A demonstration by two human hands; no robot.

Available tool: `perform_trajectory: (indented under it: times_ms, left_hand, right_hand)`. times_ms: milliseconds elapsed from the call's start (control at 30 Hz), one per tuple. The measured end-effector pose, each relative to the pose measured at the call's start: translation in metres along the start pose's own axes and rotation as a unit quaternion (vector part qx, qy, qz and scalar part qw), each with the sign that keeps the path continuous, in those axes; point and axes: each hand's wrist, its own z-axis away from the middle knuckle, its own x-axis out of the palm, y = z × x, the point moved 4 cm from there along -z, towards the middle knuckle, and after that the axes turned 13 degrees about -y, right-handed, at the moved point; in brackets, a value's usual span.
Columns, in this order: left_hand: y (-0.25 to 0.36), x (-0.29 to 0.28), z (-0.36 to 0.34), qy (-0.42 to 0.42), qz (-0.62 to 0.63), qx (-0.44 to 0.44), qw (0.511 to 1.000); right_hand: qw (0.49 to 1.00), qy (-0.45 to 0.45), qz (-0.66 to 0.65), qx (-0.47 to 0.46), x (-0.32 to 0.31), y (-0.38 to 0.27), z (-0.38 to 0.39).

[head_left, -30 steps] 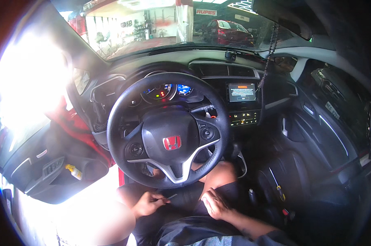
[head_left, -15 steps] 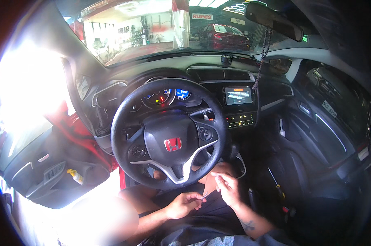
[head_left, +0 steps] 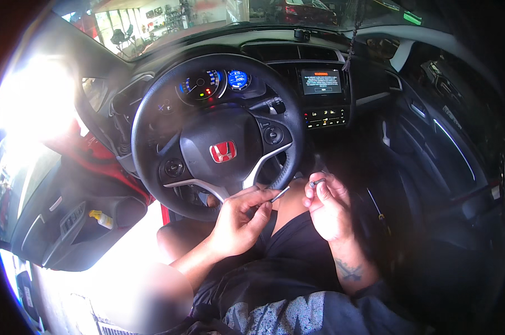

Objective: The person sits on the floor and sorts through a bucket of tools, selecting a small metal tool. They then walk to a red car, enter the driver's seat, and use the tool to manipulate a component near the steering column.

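Note:
My left hand (head_left: 238, 220) pinches a short, thin metal rod (head_left: 280, 194) between thumb and fingers, just in front of the steering wheel's lower rim. Its free end points up and to the right; the other end is hidden by my fingers. To its right, my right hand (head_left: 333, 212) is raised over my lap. Between its thumb and forefinger is a small dark metal piece that looks like a bolt (head_left: 317, 182). The two pieces are apart. The black steering wheel (head_left: 216, 137), with silver lower spokes, stands right ahead of both hands.
A screwdriver (head_left: 380, 215) with a yellow and black handle lies on the right-hand seat. At left, the open door (head_left: 68, 229) carries a yellow and white bottle (head_left: 101, 218) in its pocket. A lit screen (head_left: 320, 82) sits in the dashboard. Beads (head_left: 352, 44) hang before the windshield.
Both hands have risen toward the wheel. The rod in my left hand now shows more clearly, and the bolt-like piece has come into sight in my right hand. The view has tilted down.

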Motion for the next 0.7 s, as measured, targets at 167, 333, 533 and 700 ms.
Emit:
perform_trajectory:
  times_ms: [167,333,533,700]
  left_hand:
    - [-0.004,0.008,0.003,-0.008,-0.022,-0.003,1.0]
    - [0.003,0.01,0.003,-0.01,-0.073,-0.001,0.997]
    - [0.006,0.01,0.001,0.007,-0.093,0.016,0.996]
    - [-0.009,0.016,0.004,0.007,-0.02,-0.033,0.999]
  right_hand:
    - [0.997,-0.004,0.076,0.012,0.016,0.011,-0.001]
    - [0.993,-0.007,0.119,0.013,0.02,0.013,0.0]
    - [0.991,-0.015,0.132,0.017,0.016,0.015,-0.005]
    - [0.969,-0.053,0.235,0.058,0.013,0.009,-0.01]
